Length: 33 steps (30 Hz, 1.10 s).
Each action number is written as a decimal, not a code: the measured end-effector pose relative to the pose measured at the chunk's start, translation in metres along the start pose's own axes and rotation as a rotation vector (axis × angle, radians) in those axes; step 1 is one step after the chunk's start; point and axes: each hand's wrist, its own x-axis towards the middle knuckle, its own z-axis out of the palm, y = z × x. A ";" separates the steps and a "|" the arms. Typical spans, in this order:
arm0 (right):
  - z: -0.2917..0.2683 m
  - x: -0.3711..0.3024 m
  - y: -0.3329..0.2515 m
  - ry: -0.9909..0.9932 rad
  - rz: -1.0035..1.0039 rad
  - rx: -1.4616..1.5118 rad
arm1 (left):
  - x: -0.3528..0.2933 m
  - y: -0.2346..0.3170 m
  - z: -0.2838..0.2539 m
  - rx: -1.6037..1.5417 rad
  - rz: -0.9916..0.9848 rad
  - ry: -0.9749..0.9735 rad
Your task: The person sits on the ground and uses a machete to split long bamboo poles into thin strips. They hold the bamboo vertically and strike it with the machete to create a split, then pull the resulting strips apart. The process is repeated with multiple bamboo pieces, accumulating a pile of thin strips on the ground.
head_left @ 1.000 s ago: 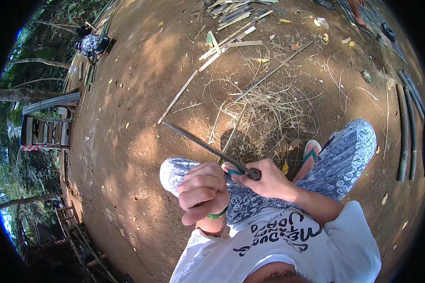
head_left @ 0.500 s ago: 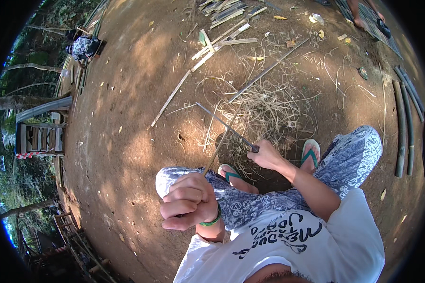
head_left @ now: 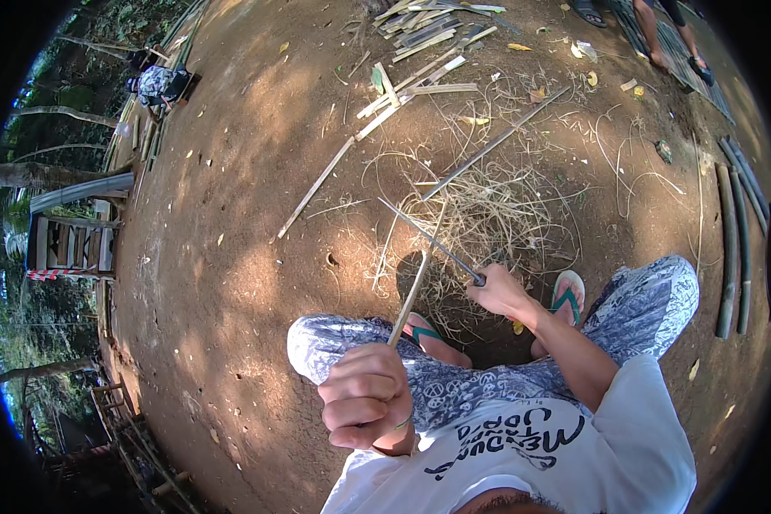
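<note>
We're seeing dark, brush-like lettering (head_left: 522,437) running across the chest of the white T-shirt (head_left: 630,454), on our side of the shavings heap (head_left: 518,214). L hand (head_left: 366,396) is making a fist, on the near side & L of the heap, its curled fingers gripping a bamboo strip (head_left: 410,295); the strip is slanting fwd from the fist to the heap's L edge. R hand (head_left: 499,291), just nearside of the heap, is gripping a knife (head_left: 454,259) by its handle, forearm stretching toward the heap, blade pointing fwd-L and crossing the strip — can't tell if they're touching. The fist is hiding the strip's lower end, & the R fingers are covering most of the handle. Beyond the heap, far R, the view's rim is cutting off a co-worker (head_left: 648,30); well L of the heap, another person (head_left: 156,86) is looking too small to make out.
</note>
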 end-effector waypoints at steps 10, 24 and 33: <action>-0.002 0.012 0.018 -0.059 0.068 -0.016 | -0.001 0.002 0.001 0.008 0.003 -0.031; 0.005 -0.019 -0.054 -0.080 -0.201 -0.107 | 0.010 -0.011 -0.031 -0.095 -0.030 0.188; -0.013 0.011 -0.005 -0.016 0.001 -0.241 | 0.013 -0.007 -0.016 -0.040 -0.058 0.125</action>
